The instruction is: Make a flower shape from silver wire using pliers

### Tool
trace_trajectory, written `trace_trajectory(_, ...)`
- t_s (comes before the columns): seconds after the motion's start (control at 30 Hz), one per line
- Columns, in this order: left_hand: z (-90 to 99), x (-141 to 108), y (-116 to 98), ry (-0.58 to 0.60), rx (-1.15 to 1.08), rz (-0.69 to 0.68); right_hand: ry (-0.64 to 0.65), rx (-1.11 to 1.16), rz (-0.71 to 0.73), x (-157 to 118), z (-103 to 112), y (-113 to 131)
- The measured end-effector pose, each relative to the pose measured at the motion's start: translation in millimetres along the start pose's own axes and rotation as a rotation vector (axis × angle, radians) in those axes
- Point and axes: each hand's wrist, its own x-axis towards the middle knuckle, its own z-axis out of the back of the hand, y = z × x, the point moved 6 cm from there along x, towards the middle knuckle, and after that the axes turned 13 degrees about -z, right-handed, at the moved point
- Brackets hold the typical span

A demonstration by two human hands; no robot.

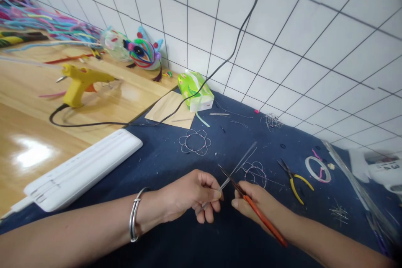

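Several thin silvery wires (241, 162) are pinched between the thumb and fingers of my left hand (204, 197), pointing up to the right. My right hand (259, 205) is wrapped round orange-handled pliers or cutters (264, 220), whose dark jaws cross the wires just beyond my left fingertips. Whether the jaws touch the wires is hard to tell. Behind my right hand lies a flower-shaped wire piece (255, 174) on the dark blue cloth (163, 176). A second wire flower (195, 142) with small beads lies farther back.
Yellow-handled pliers (295, 182) and a white ring (318, 169) lie to the right. At left are a white power strip (84, 167) and a yellow glue gun (78, 83), its black cord crossing the table. A green tissue pack (194, 90) stands near the tiled wall.
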Motion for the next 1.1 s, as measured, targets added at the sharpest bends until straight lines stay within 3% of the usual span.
trace_trajectory(0.27, 2.3, 0, -1, -0.016, -0.02, 0.002, 0.03, 0.085, -0.064, 6, -4, -3)
trace_trajectory(0.47, 0.8, 0, -1, 0.018, -0.009, 0.013, 0.166, 0.037, -0.016, -1, 1, 1)
trace_trajectory(0.67, -2.3, -2, 1, 0.058, 0.019, 0.024, 0.182, -0.015, 0.04, -10, 2, 3)
trace_trajectory(1.1, -6.6, -6, 3, 0.018, -0.027, 0.012, -0.002, 0.027, -0.088, -7, -9, 3)
